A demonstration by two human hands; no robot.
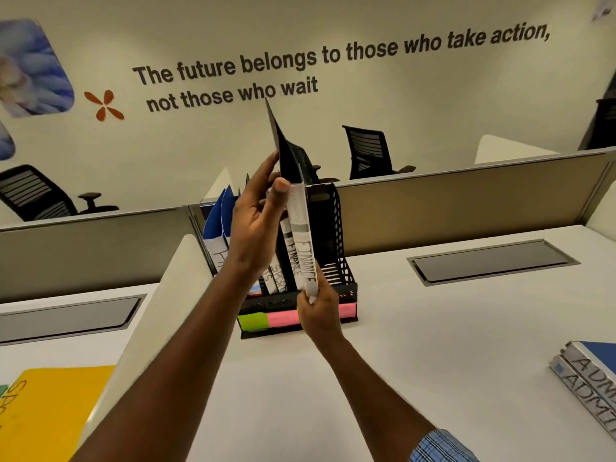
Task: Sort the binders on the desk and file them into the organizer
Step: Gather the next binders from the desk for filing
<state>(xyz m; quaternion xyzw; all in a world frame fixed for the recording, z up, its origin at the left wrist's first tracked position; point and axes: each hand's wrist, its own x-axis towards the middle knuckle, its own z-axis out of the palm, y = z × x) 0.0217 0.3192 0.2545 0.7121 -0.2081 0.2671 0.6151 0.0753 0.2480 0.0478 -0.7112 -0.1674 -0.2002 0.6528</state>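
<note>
A black mesh organizer [336, 228] stands at the back of the white desk, with green and pink labels along its front. A black binder [305, 248] with a white spine marked FINANCE is upright in front of it, tilted, its cover corner sticking high. My left hand [256, 221] grips the binder's upper part, thumb on the spine. My right hand [318, 311] holds its bottom end. Inside the organizer stand another FINANCE binder [289, 251], a SPORTS binder [276, 278] and blue binders [218, 225] at the left.
Two blue binders marked ADMIN [590, 378] lie stacked at the desk's right edge. A yellow folder [56, 411] lies at the lower left, beyond a white divider [160, 311]. Grey cable hatches [493, 261] sit in the desk. A partition [466, 195] runs behind the organizer.
</note>
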